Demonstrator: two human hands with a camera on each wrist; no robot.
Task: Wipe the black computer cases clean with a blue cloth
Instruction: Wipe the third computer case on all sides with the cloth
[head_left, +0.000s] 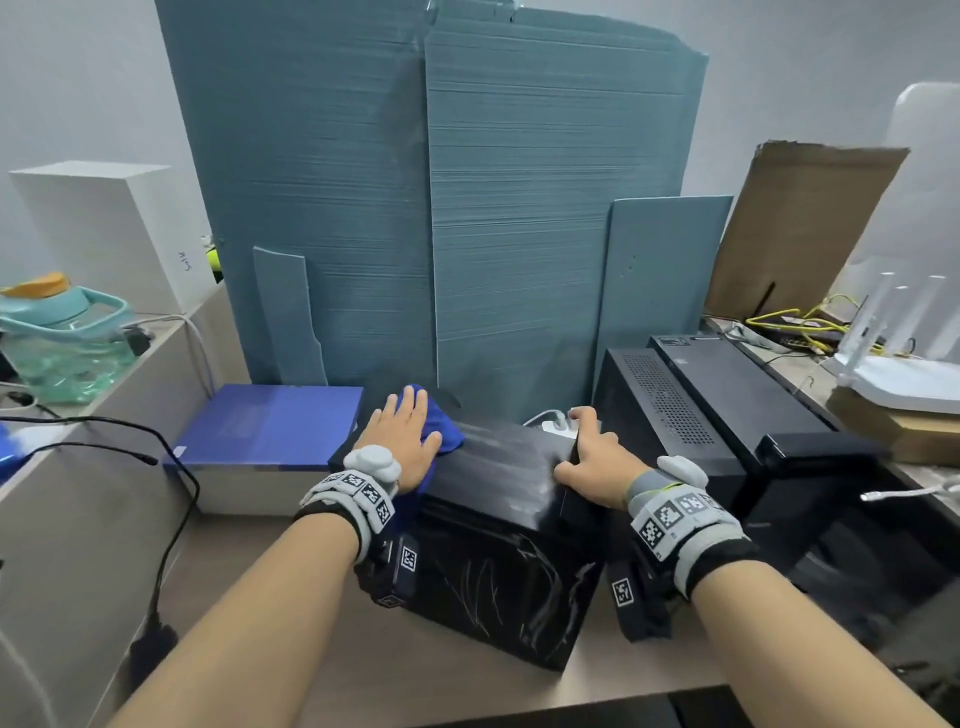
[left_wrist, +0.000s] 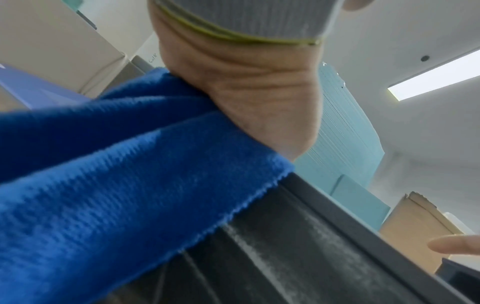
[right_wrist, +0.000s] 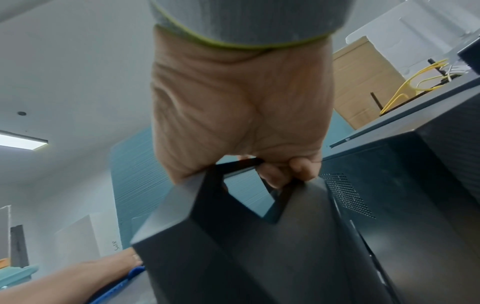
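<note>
Two bare forearms are reaching over a desk. The left hand, fingers flat and relaxed, is pressing a blue cloth onto the top of a black computer case. The right hand is grasping the case's right top edge, fingers curling around it.

ribbed blue cloth on glossy, dust-streaked black case; matt perforated metal case beside

Counts on the desk

3 black computer cases, 1 blue cloth, 2 hands, 1 blue box, 1 water bottle, 1 white router.
</note>
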